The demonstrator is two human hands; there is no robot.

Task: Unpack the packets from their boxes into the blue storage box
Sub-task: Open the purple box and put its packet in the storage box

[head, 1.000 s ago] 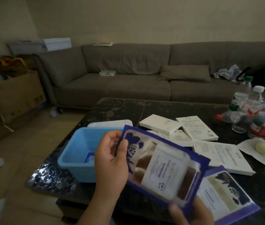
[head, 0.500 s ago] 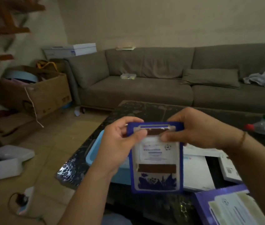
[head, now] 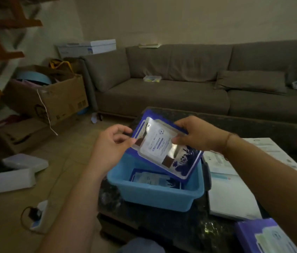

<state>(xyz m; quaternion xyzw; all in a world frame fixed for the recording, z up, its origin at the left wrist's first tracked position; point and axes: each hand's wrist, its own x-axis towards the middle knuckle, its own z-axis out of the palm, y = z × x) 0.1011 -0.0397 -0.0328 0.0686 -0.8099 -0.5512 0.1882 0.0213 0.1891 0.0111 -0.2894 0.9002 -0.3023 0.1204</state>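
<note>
Both hands (head: 114, 143) (head: 196, 135) pinch packet (head: 162, 148) edges over box (head: 155, 190); likely light, floppy, slick film.

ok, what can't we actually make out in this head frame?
- Print on the held packet: too small and blurred, head view.
- Packet in the blue storage box: upper part covered by the held packet, so the count is unclear.
- Purple box: cut off by the bottom edge.
- Left hand grip: fingertips behind the packet edge.
- Right hand: thumb hidden.
</note>
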